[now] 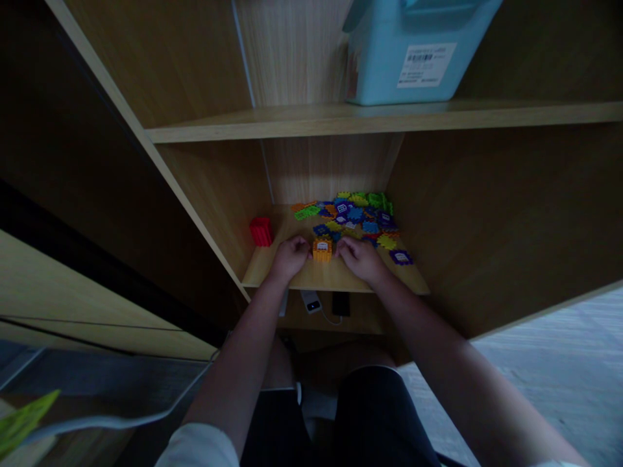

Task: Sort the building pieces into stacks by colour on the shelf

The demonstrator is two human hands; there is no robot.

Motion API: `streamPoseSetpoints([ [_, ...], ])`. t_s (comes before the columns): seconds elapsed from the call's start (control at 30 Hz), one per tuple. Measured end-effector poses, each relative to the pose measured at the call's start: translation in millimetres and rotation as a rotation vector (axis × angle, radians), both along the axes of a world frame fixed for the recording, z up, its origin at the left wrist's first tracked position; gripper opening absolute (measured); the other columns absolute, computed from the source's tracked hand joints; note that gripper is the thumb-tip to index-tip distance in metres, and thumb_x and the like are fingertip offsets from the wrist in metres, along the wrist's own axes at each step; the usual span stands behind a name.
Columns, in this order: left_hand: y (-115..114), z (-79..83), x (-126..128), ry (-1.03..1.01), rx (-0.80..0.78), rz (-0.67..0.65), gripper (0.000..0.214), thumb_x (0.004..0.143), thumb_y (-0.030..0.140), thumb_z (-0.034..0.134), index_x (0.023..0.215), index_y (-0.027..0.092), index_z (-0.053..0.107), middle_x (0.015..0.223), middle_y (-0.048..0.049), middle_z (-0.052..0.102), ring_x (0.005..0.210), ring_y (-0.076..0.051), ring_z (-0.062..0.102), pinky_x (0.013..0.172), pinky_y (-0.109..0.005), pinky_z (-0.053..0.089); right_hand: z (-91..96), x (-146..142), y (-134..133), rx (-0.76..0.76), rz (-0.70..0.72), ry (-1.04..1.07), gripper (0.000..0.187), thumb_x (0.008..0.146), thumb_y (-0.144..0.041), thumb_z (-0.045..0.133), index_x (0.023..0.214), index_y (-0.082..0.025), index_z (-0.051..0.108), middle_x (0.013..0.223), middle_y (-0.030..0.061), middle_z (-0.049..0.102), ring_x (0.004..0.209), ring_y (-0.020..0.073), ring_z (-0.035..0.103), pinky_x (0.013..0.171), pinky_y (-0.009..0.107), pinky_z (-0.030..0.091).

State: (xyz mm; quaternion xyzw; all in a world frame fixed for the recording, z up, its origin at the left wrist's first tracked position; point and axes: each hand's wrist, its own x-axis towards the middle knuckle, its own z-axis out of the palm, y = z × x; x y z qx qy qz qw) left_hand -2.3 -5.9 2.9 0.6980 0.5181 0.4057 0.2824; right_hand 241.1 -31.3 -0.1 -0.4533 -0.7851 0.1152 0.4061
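Observation:
On a wooden shelf (335,275) stands a small orange block assembly (322,248) made of toothed plastic tiles. My left hand (289,257) is curled against its left side and my right hand (360,257) is curled against its right side, both gripping it. Behind it lies a heap of several coloured tiles (355,214) in blue, green, orange and purple. One purple tile (401,257) lies apart, just right of my right hand.
A red block cube (261,231) stands at the shelf's left, by the side wall. A light blue plastic bin (413,48) with a label sits on the shelf above. A white device (311,302) and a dark object (341,303) lie below the shelf edge.

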Motion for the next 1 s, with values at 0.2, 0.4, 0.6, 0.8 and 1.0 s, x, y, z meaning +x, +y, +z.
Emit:
streamPoseSetpoints([
  [0.2, 9.5, -12.6, -0.9, -0.070, 0.081, -0.089, 0.034, 0.085, 0.017, 0.073, 0.118, 0.020, 0.064, 0.117, -0.0085, 0.076, 0.109, -0.024, 0.074, 0.103, -0.042, 0.057, -4.7, -0.6, 5.8, 0.101, -0.048, -0.013, 0.027, 0.096, -0.045, 0.075, 0.111, -0.026, 0.064, 0.116, 0.0089, 0.074, 0.115, 0.0306, 0.068, 0.104, 0.046, 0.053],
  [0.4, 10.9, -13.8, -5.2, -0.057, 0.092, -0.300, 0.065, 0.076, 0.023, 0.088, 0.135, 0.020, 0.061, 0.135, -0.0128, 0.072, 0.126, -0.029, 0.070, 0.113, -0.048, 0.055, -10.8, -1.8, 9.1, -0.033, -0.023, -0.061, 0.069, 0.077, -0.045, 0.094, 0.133, -0.027, 0.058, 0.135, 0.0123, 0.070, 0.130, 0.0359, 0.065, 0.111, 0.054, 0.053],
  [0.6, 8.4, -10.4, -5.1, -0.010, 0.078, -0.298, 0.060, 0.076, 0.017, 0.085, 0.131, 0.020, 0.064, 0.131, -0.0106, 0.075, 0.122, -0.028, 0.071, 0.112, -0.048, 0.054, -14.9, -1.8, 13.2, -0.050, 0.020, -0.058, 0.073, 0.078, -0.040, 0.092, 0.139, -0.027, 0.053, 0.133, 0.0116, 0.072, 0.127, 0.0329, 0.068, 0.111, 0.053, 0.053],
  [0.8, 8.3, -11.3, -4.7, 0.031, 0.093, -0.283, 0.059, 0.074, 0.014, 0.084, 0.130, 0.021, 0.065, 0.131, -0.0095, 0.075, 0.122, -0.028, 0.071, 0.113, -0.048, 0.054, -12.2, -1.7, 11.7, -0.055, 0.023, -0.063, 0.071, 0.080, -0.036, 0.091, 0.140, -0.026, 0.054, 0.132, 0.0113, 0.073, 0.126, 0.0326, 0.069, 0.110, 0.052, 0.052],
  [1.0, 6.5, -9.0, -3.8, 0.059, 0.110, -0.273, 0.057, 0.076, 0.014, 0.083, 0.129, 0.022, 0.065, 0.129, -0.0079, 0.076, 0.121, -0.027, 0.072, 0.112, -0.047, 0.055, -9.8, -2.4, 9.5, -0.037, 0.040, -0.060, 0.067, 0.081, -0.032, 0.089, 0.139, -0.026, 0.056, 0.126, 0.0096, 0.075, 0.123, 0.0309, 0.071, 0.109, 0.050, 0.052],
])
